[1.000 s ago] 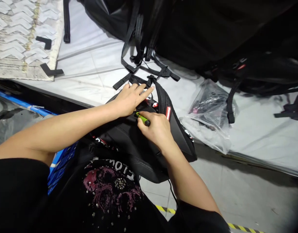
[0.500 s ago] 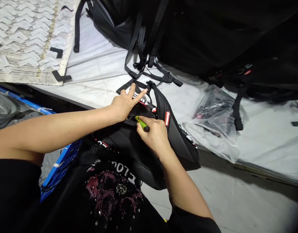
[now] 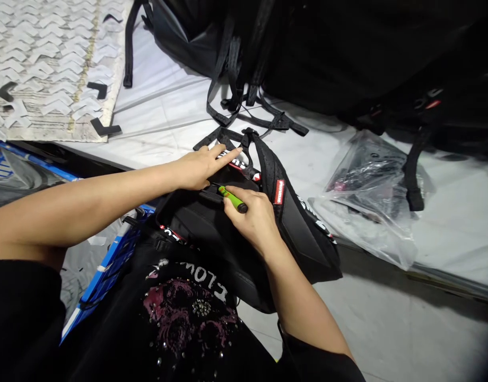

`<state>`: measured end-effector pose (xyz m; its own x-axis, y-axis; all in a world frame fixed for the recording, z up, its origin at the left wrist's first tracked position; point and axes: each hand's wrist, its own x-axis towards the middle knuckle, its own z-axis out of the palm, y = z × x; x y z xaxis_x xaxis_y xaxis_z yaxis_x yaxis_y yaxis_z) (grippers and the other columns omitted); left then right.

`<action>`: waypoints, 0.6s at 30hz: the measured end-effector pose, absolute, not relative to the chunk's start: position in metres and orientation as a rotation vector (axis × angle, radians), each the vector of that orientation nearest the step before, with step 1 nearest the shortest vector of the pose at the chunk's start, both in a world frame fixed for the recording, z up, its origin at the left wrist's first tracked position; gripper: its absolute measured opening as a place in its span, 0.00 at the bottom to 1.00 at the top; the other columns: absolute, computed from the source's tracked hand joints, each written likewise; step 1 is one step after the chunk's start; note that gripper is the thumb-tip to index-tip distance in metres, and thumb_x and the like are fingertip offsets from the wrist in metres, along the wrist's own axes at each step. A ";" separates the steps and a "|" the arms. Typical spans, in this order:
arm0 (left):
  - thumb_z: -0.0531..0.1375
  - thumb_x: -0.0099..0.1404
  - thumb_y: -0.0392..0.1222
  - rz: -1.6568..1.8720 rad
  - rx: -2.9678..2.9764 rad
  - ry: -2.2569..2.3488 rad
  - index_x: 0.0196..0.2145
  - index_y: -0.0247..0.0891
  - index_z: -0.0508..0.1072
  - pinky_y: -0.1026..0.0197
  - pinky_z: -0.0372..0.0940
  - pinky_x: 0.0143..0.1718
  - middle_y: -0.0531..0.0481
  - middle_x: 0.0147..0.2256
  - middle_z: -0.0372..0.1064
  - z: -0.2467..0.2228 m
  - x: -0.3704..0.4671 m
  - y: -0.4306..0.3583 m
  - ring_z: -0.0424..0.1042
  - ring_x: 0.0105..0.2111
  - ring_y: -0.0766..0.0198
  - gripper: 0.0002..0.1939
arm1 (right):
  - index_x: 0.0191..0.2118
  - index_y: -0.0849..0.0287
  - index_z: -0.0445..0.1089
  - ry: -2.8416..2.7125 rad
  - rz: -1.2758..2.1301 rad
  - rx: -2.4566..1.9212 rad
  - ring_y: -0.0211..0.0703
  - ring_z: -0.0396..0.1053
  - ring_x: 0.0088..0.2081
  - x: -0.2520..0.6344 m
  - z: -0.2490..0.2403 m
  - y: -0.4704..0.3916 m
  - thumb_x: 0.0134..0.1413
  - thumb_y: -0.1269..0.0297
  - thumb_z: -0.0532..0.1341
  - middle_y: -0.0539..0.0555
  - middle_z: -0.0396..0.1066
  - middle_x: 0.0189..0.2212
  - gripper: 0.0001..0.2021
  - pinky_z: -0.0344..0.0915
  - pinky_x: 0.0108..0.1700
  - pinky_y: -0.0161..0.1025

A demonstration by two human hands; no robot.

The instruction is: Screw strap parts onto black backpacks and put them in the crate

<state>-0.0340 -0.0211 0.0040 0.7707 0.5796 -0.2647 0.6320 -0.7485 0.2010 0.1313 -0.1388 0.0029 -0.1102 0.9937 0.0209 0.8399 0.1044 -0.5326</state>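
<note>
- Because the left forearm crosses over the blue basket [image 3: 104, 265], much of the basket is hidden.
- Left hand [image 3: 196, 168]: fingers somewhat spread over the black bag [image 3: 220, 233], which sits at the table's near edge against the person; whether the thumb pinches cloth, I cannot tell.
- Green-handled tool [image 3: 233, 199]: more dark shaft shows than half a second ago, suggesting a slight pull back, with work apparently at the same spot; its tip is hard to make out.
- Right hand [image 3: 254, 215]: clamped round the handle.
- Clear plastic bag [image 3: 371, 212]: contents blurred by folds.
</note>
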 end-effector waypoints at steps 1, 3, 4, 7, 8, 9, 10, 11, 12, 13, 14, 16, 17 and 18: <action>0.63 0.59 0.36 -0.272 2.676 0.948 0.71 0.48 0.25 0.49 0.65 0.54 0.36 0.71 0.36 0.004 -0.034 -0.021 0.59 0.61 0.41 0.58 | 0.49 0.59 0.77 -2.006 0.582 -1.773 0.49 0.78 0.45 0.131 0.001 -0.138 0.59 0.65 0.59 0.57 0.80 0.44 0.15 0.70 0.51 0.45; 0.67 0.56 0.38 -0.287 2.658 1.006 0.71 0.49 0.24 0.47 0.66 0.53 0.35 0.72 0.30 0.005 -0.031 -0.023 0.57 0.62 0.37 0.63 | 0.50 0.59 0.76 -1.990 0.624 -1.732 0.48 0.77 0.46 0.130 -0.002 -0.137 0.59 0.65 0.59 0.57 0.80 0.46 0.15 0.70 0.52 0.44; 0.69 0.54 0.39 -0.291 2.651 1.043 0.71 0.49 0.23 0.46 0.67 0.52 0.34 0.72 0.27 0.005 -0.029 -0.025 0.57 0.61 0.35 0.65 | 0.50 0.59 0.76 -1.981 0.637 -1.717 0.48 0.77 0.47 0.130 -0.004 -0.136 0.59 0.65 0.59 0.57 0.79 0.46 0.15 0.70 0.53 0.44; 0.68 0.55 0.38 -0.258 2.650 1.146 0.71 0.50 0.25 0.47 0.69 0.49 0.33 0.72 0.30 0.005 -0.023 -0.031 0.60 0.59 0.36 0.63 | 0.50 0.58 0.77 -1.943 0.642 -1.710 0.48 0.78 0.46 0.130 -0.009 -0.136 0.58 0.65 0.60 0.56 0.79 0.46 0.15 0.69 0.53 0.46; 0.66 0.57 0.37 -0.246 2.652 1.174 0.71 0.50 0.26 0.48 0.69 0.48 0.33 0.71 0.32 0.005 -0.022 -0.033 0.61 0.58 0.38 0.61 | 0.50 0.57 0.77 -1.932 0.643 -1.713 0.48 0.78 0.45 0.130 -0.010 -0.137 0.58 0.64 0.60 0.56 0.80 0.46 0.15 0.70 0.53 0.47; 0.64 0.58 0.35 -0.239 2.655 1.184 0.71 0.50 0.27 0.49 0.70 0.47 0.33 0.71 0.35 0.005 -0.022 -0.033 0.62 0.58 0.39 0.59 | 0.50 0.58 0.77 -1.923 0.645 -1.715 0.48 0.78 0.45 0.130 -0.010 -0.137 0.58 0.64 0.60 0.56 0.80 0.45 0.15 0.70 0.53 0.47; 0.63 0.58 0.33 -0.237 2.659 1.175 0.72 0.50 0.27 0.50 0.69 0.47 0.33 0.70 0.37 0.005 -0.023 -0.033 0.63 0.57 0.40 0.58 | 0.50 0.58 0.77 -1.917 0.647 -1.715 0.48 0.78 0.45 0.130 -0.010 -0.138 0.58 0.64 0.60 0.57 0.80 0.45 0.16 0.70 0.52 0.47; 0.63 0.57 0.32 -0.240 2.662 1.148 0.72 0.50 0.27 0.51 0.69 0.47 0.33 0.70 0.39 0.005 -0.025 -0.031 0.63 0.57 0.41 0.58 | 0.50 0.58 0.77 -1.911 0.649 -1.714 0.49 0.78 0.44 0.130 -0.010 -0.138 0.58 0.64 0.60 0.57 0.80 0.45 0.16 0.70 0.52 0.47; 0.63 0.56 0.32 -0.243 2.660 1.104 0.72 0.50 0.27 0.51 0.69 0.48 0.34 0.70 0.39 0.004 -0.027 -0.029 0.63 0.58 0.41 0.59 | 0.50 0.58 0.77 -1.904 0.648 -1.715 0.48 0.78 0.44 0.130 -0.010 -0.139 0.58 0.64 0.60 0.57 0.80 0.44 0.16 0.70 0.52 0.47; 0.63 0.55 0.32 -0.241 2.655 1.048 0.71 0.50 0.26 0.52 0.68 0.49 0.34 0.71 0.37 0.004 -0.030 -0.026 0.62 0.59 0.42 0.60 | 0.50 0.57 0.77 -1.897 0.650 -1.716 0.48 0.78 0.44 0.131 -0.009 -0.139 0.58 0.63 0.60 0.56 0.80 0.44 0.16 0.70 0.52 0.47; 0.63 0.55 0.32 -0.234 2.644 0.990 0.71 0.51 0.25 0.52 0.67 0.51 0.35 0.71 0.36 0.003 -0.033 -0.023 0.61 0.61 0.42 0.61 | 0.50 0.57 0.77 -1.890 0.654 -1.718 0.48 0.78 0.43 0.131 -0.009 -0.139 0.58 0.63 0.60 0.56 0.80 0.44 0.16 0.70 0.52 0.47; 0.63 0.55 0.32 -0.198 2.603 0.905 0.71 0.51 0.24 0.52 0.65 0.55 0.36 0.72 0.32 0.000 -0.039 -0.016 0.56 0.65 0.43 0.61 | 0.50 0.56 0.77 -1.878 0.668 -1.721 0.48 0.78 0.43 0.131 -0.008 -0.139 0.58 0.63 0.60 0.56 0.80 0.44 0.16 0.70 0.52 0.47; 0.62 0.55 0.32 -0.172 2.574 0.879 0.71 0.51 0.24 0.52 0.63 0.57 0.36 0.72 0.30 -0.001 -0.042 -0.014 0.54 0.67 0.44 0.61 | 0.50 0.56 0.77 -1.874 0.675 -1.721 0.48 0.78 0.43 0.132 -0.008 -0.139 0.58 0.63 0.60 0.56 0.80 0.44 0.16 0.70 0.52 0.47; 0.62 0.55 0.32 -0.142 2.538 0.868 0.71 0.50 0.24 0.53 0.63 0.58 0.35 0.72 0.27 -0.002 -0.045 -0.012 0.51 0.68 0.44 0.60 | 0.50 0.56 0.77 -1.873 0.680 -1.718 0.48 0.78 0.42 0.132 -0.008 -0.139 0.58 0.62 0.60 0.56 0.80 0.44 0.16 0.70 0.51 0.47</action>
<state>-0.0446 -0.0118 -0.0025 0.7965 0.5564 -0.2368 0.6028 -0.6996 0.3837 0.1323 -0.1389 -0.0075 -0.0740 0.9967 0.0319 0.7438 0.0765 -0.6640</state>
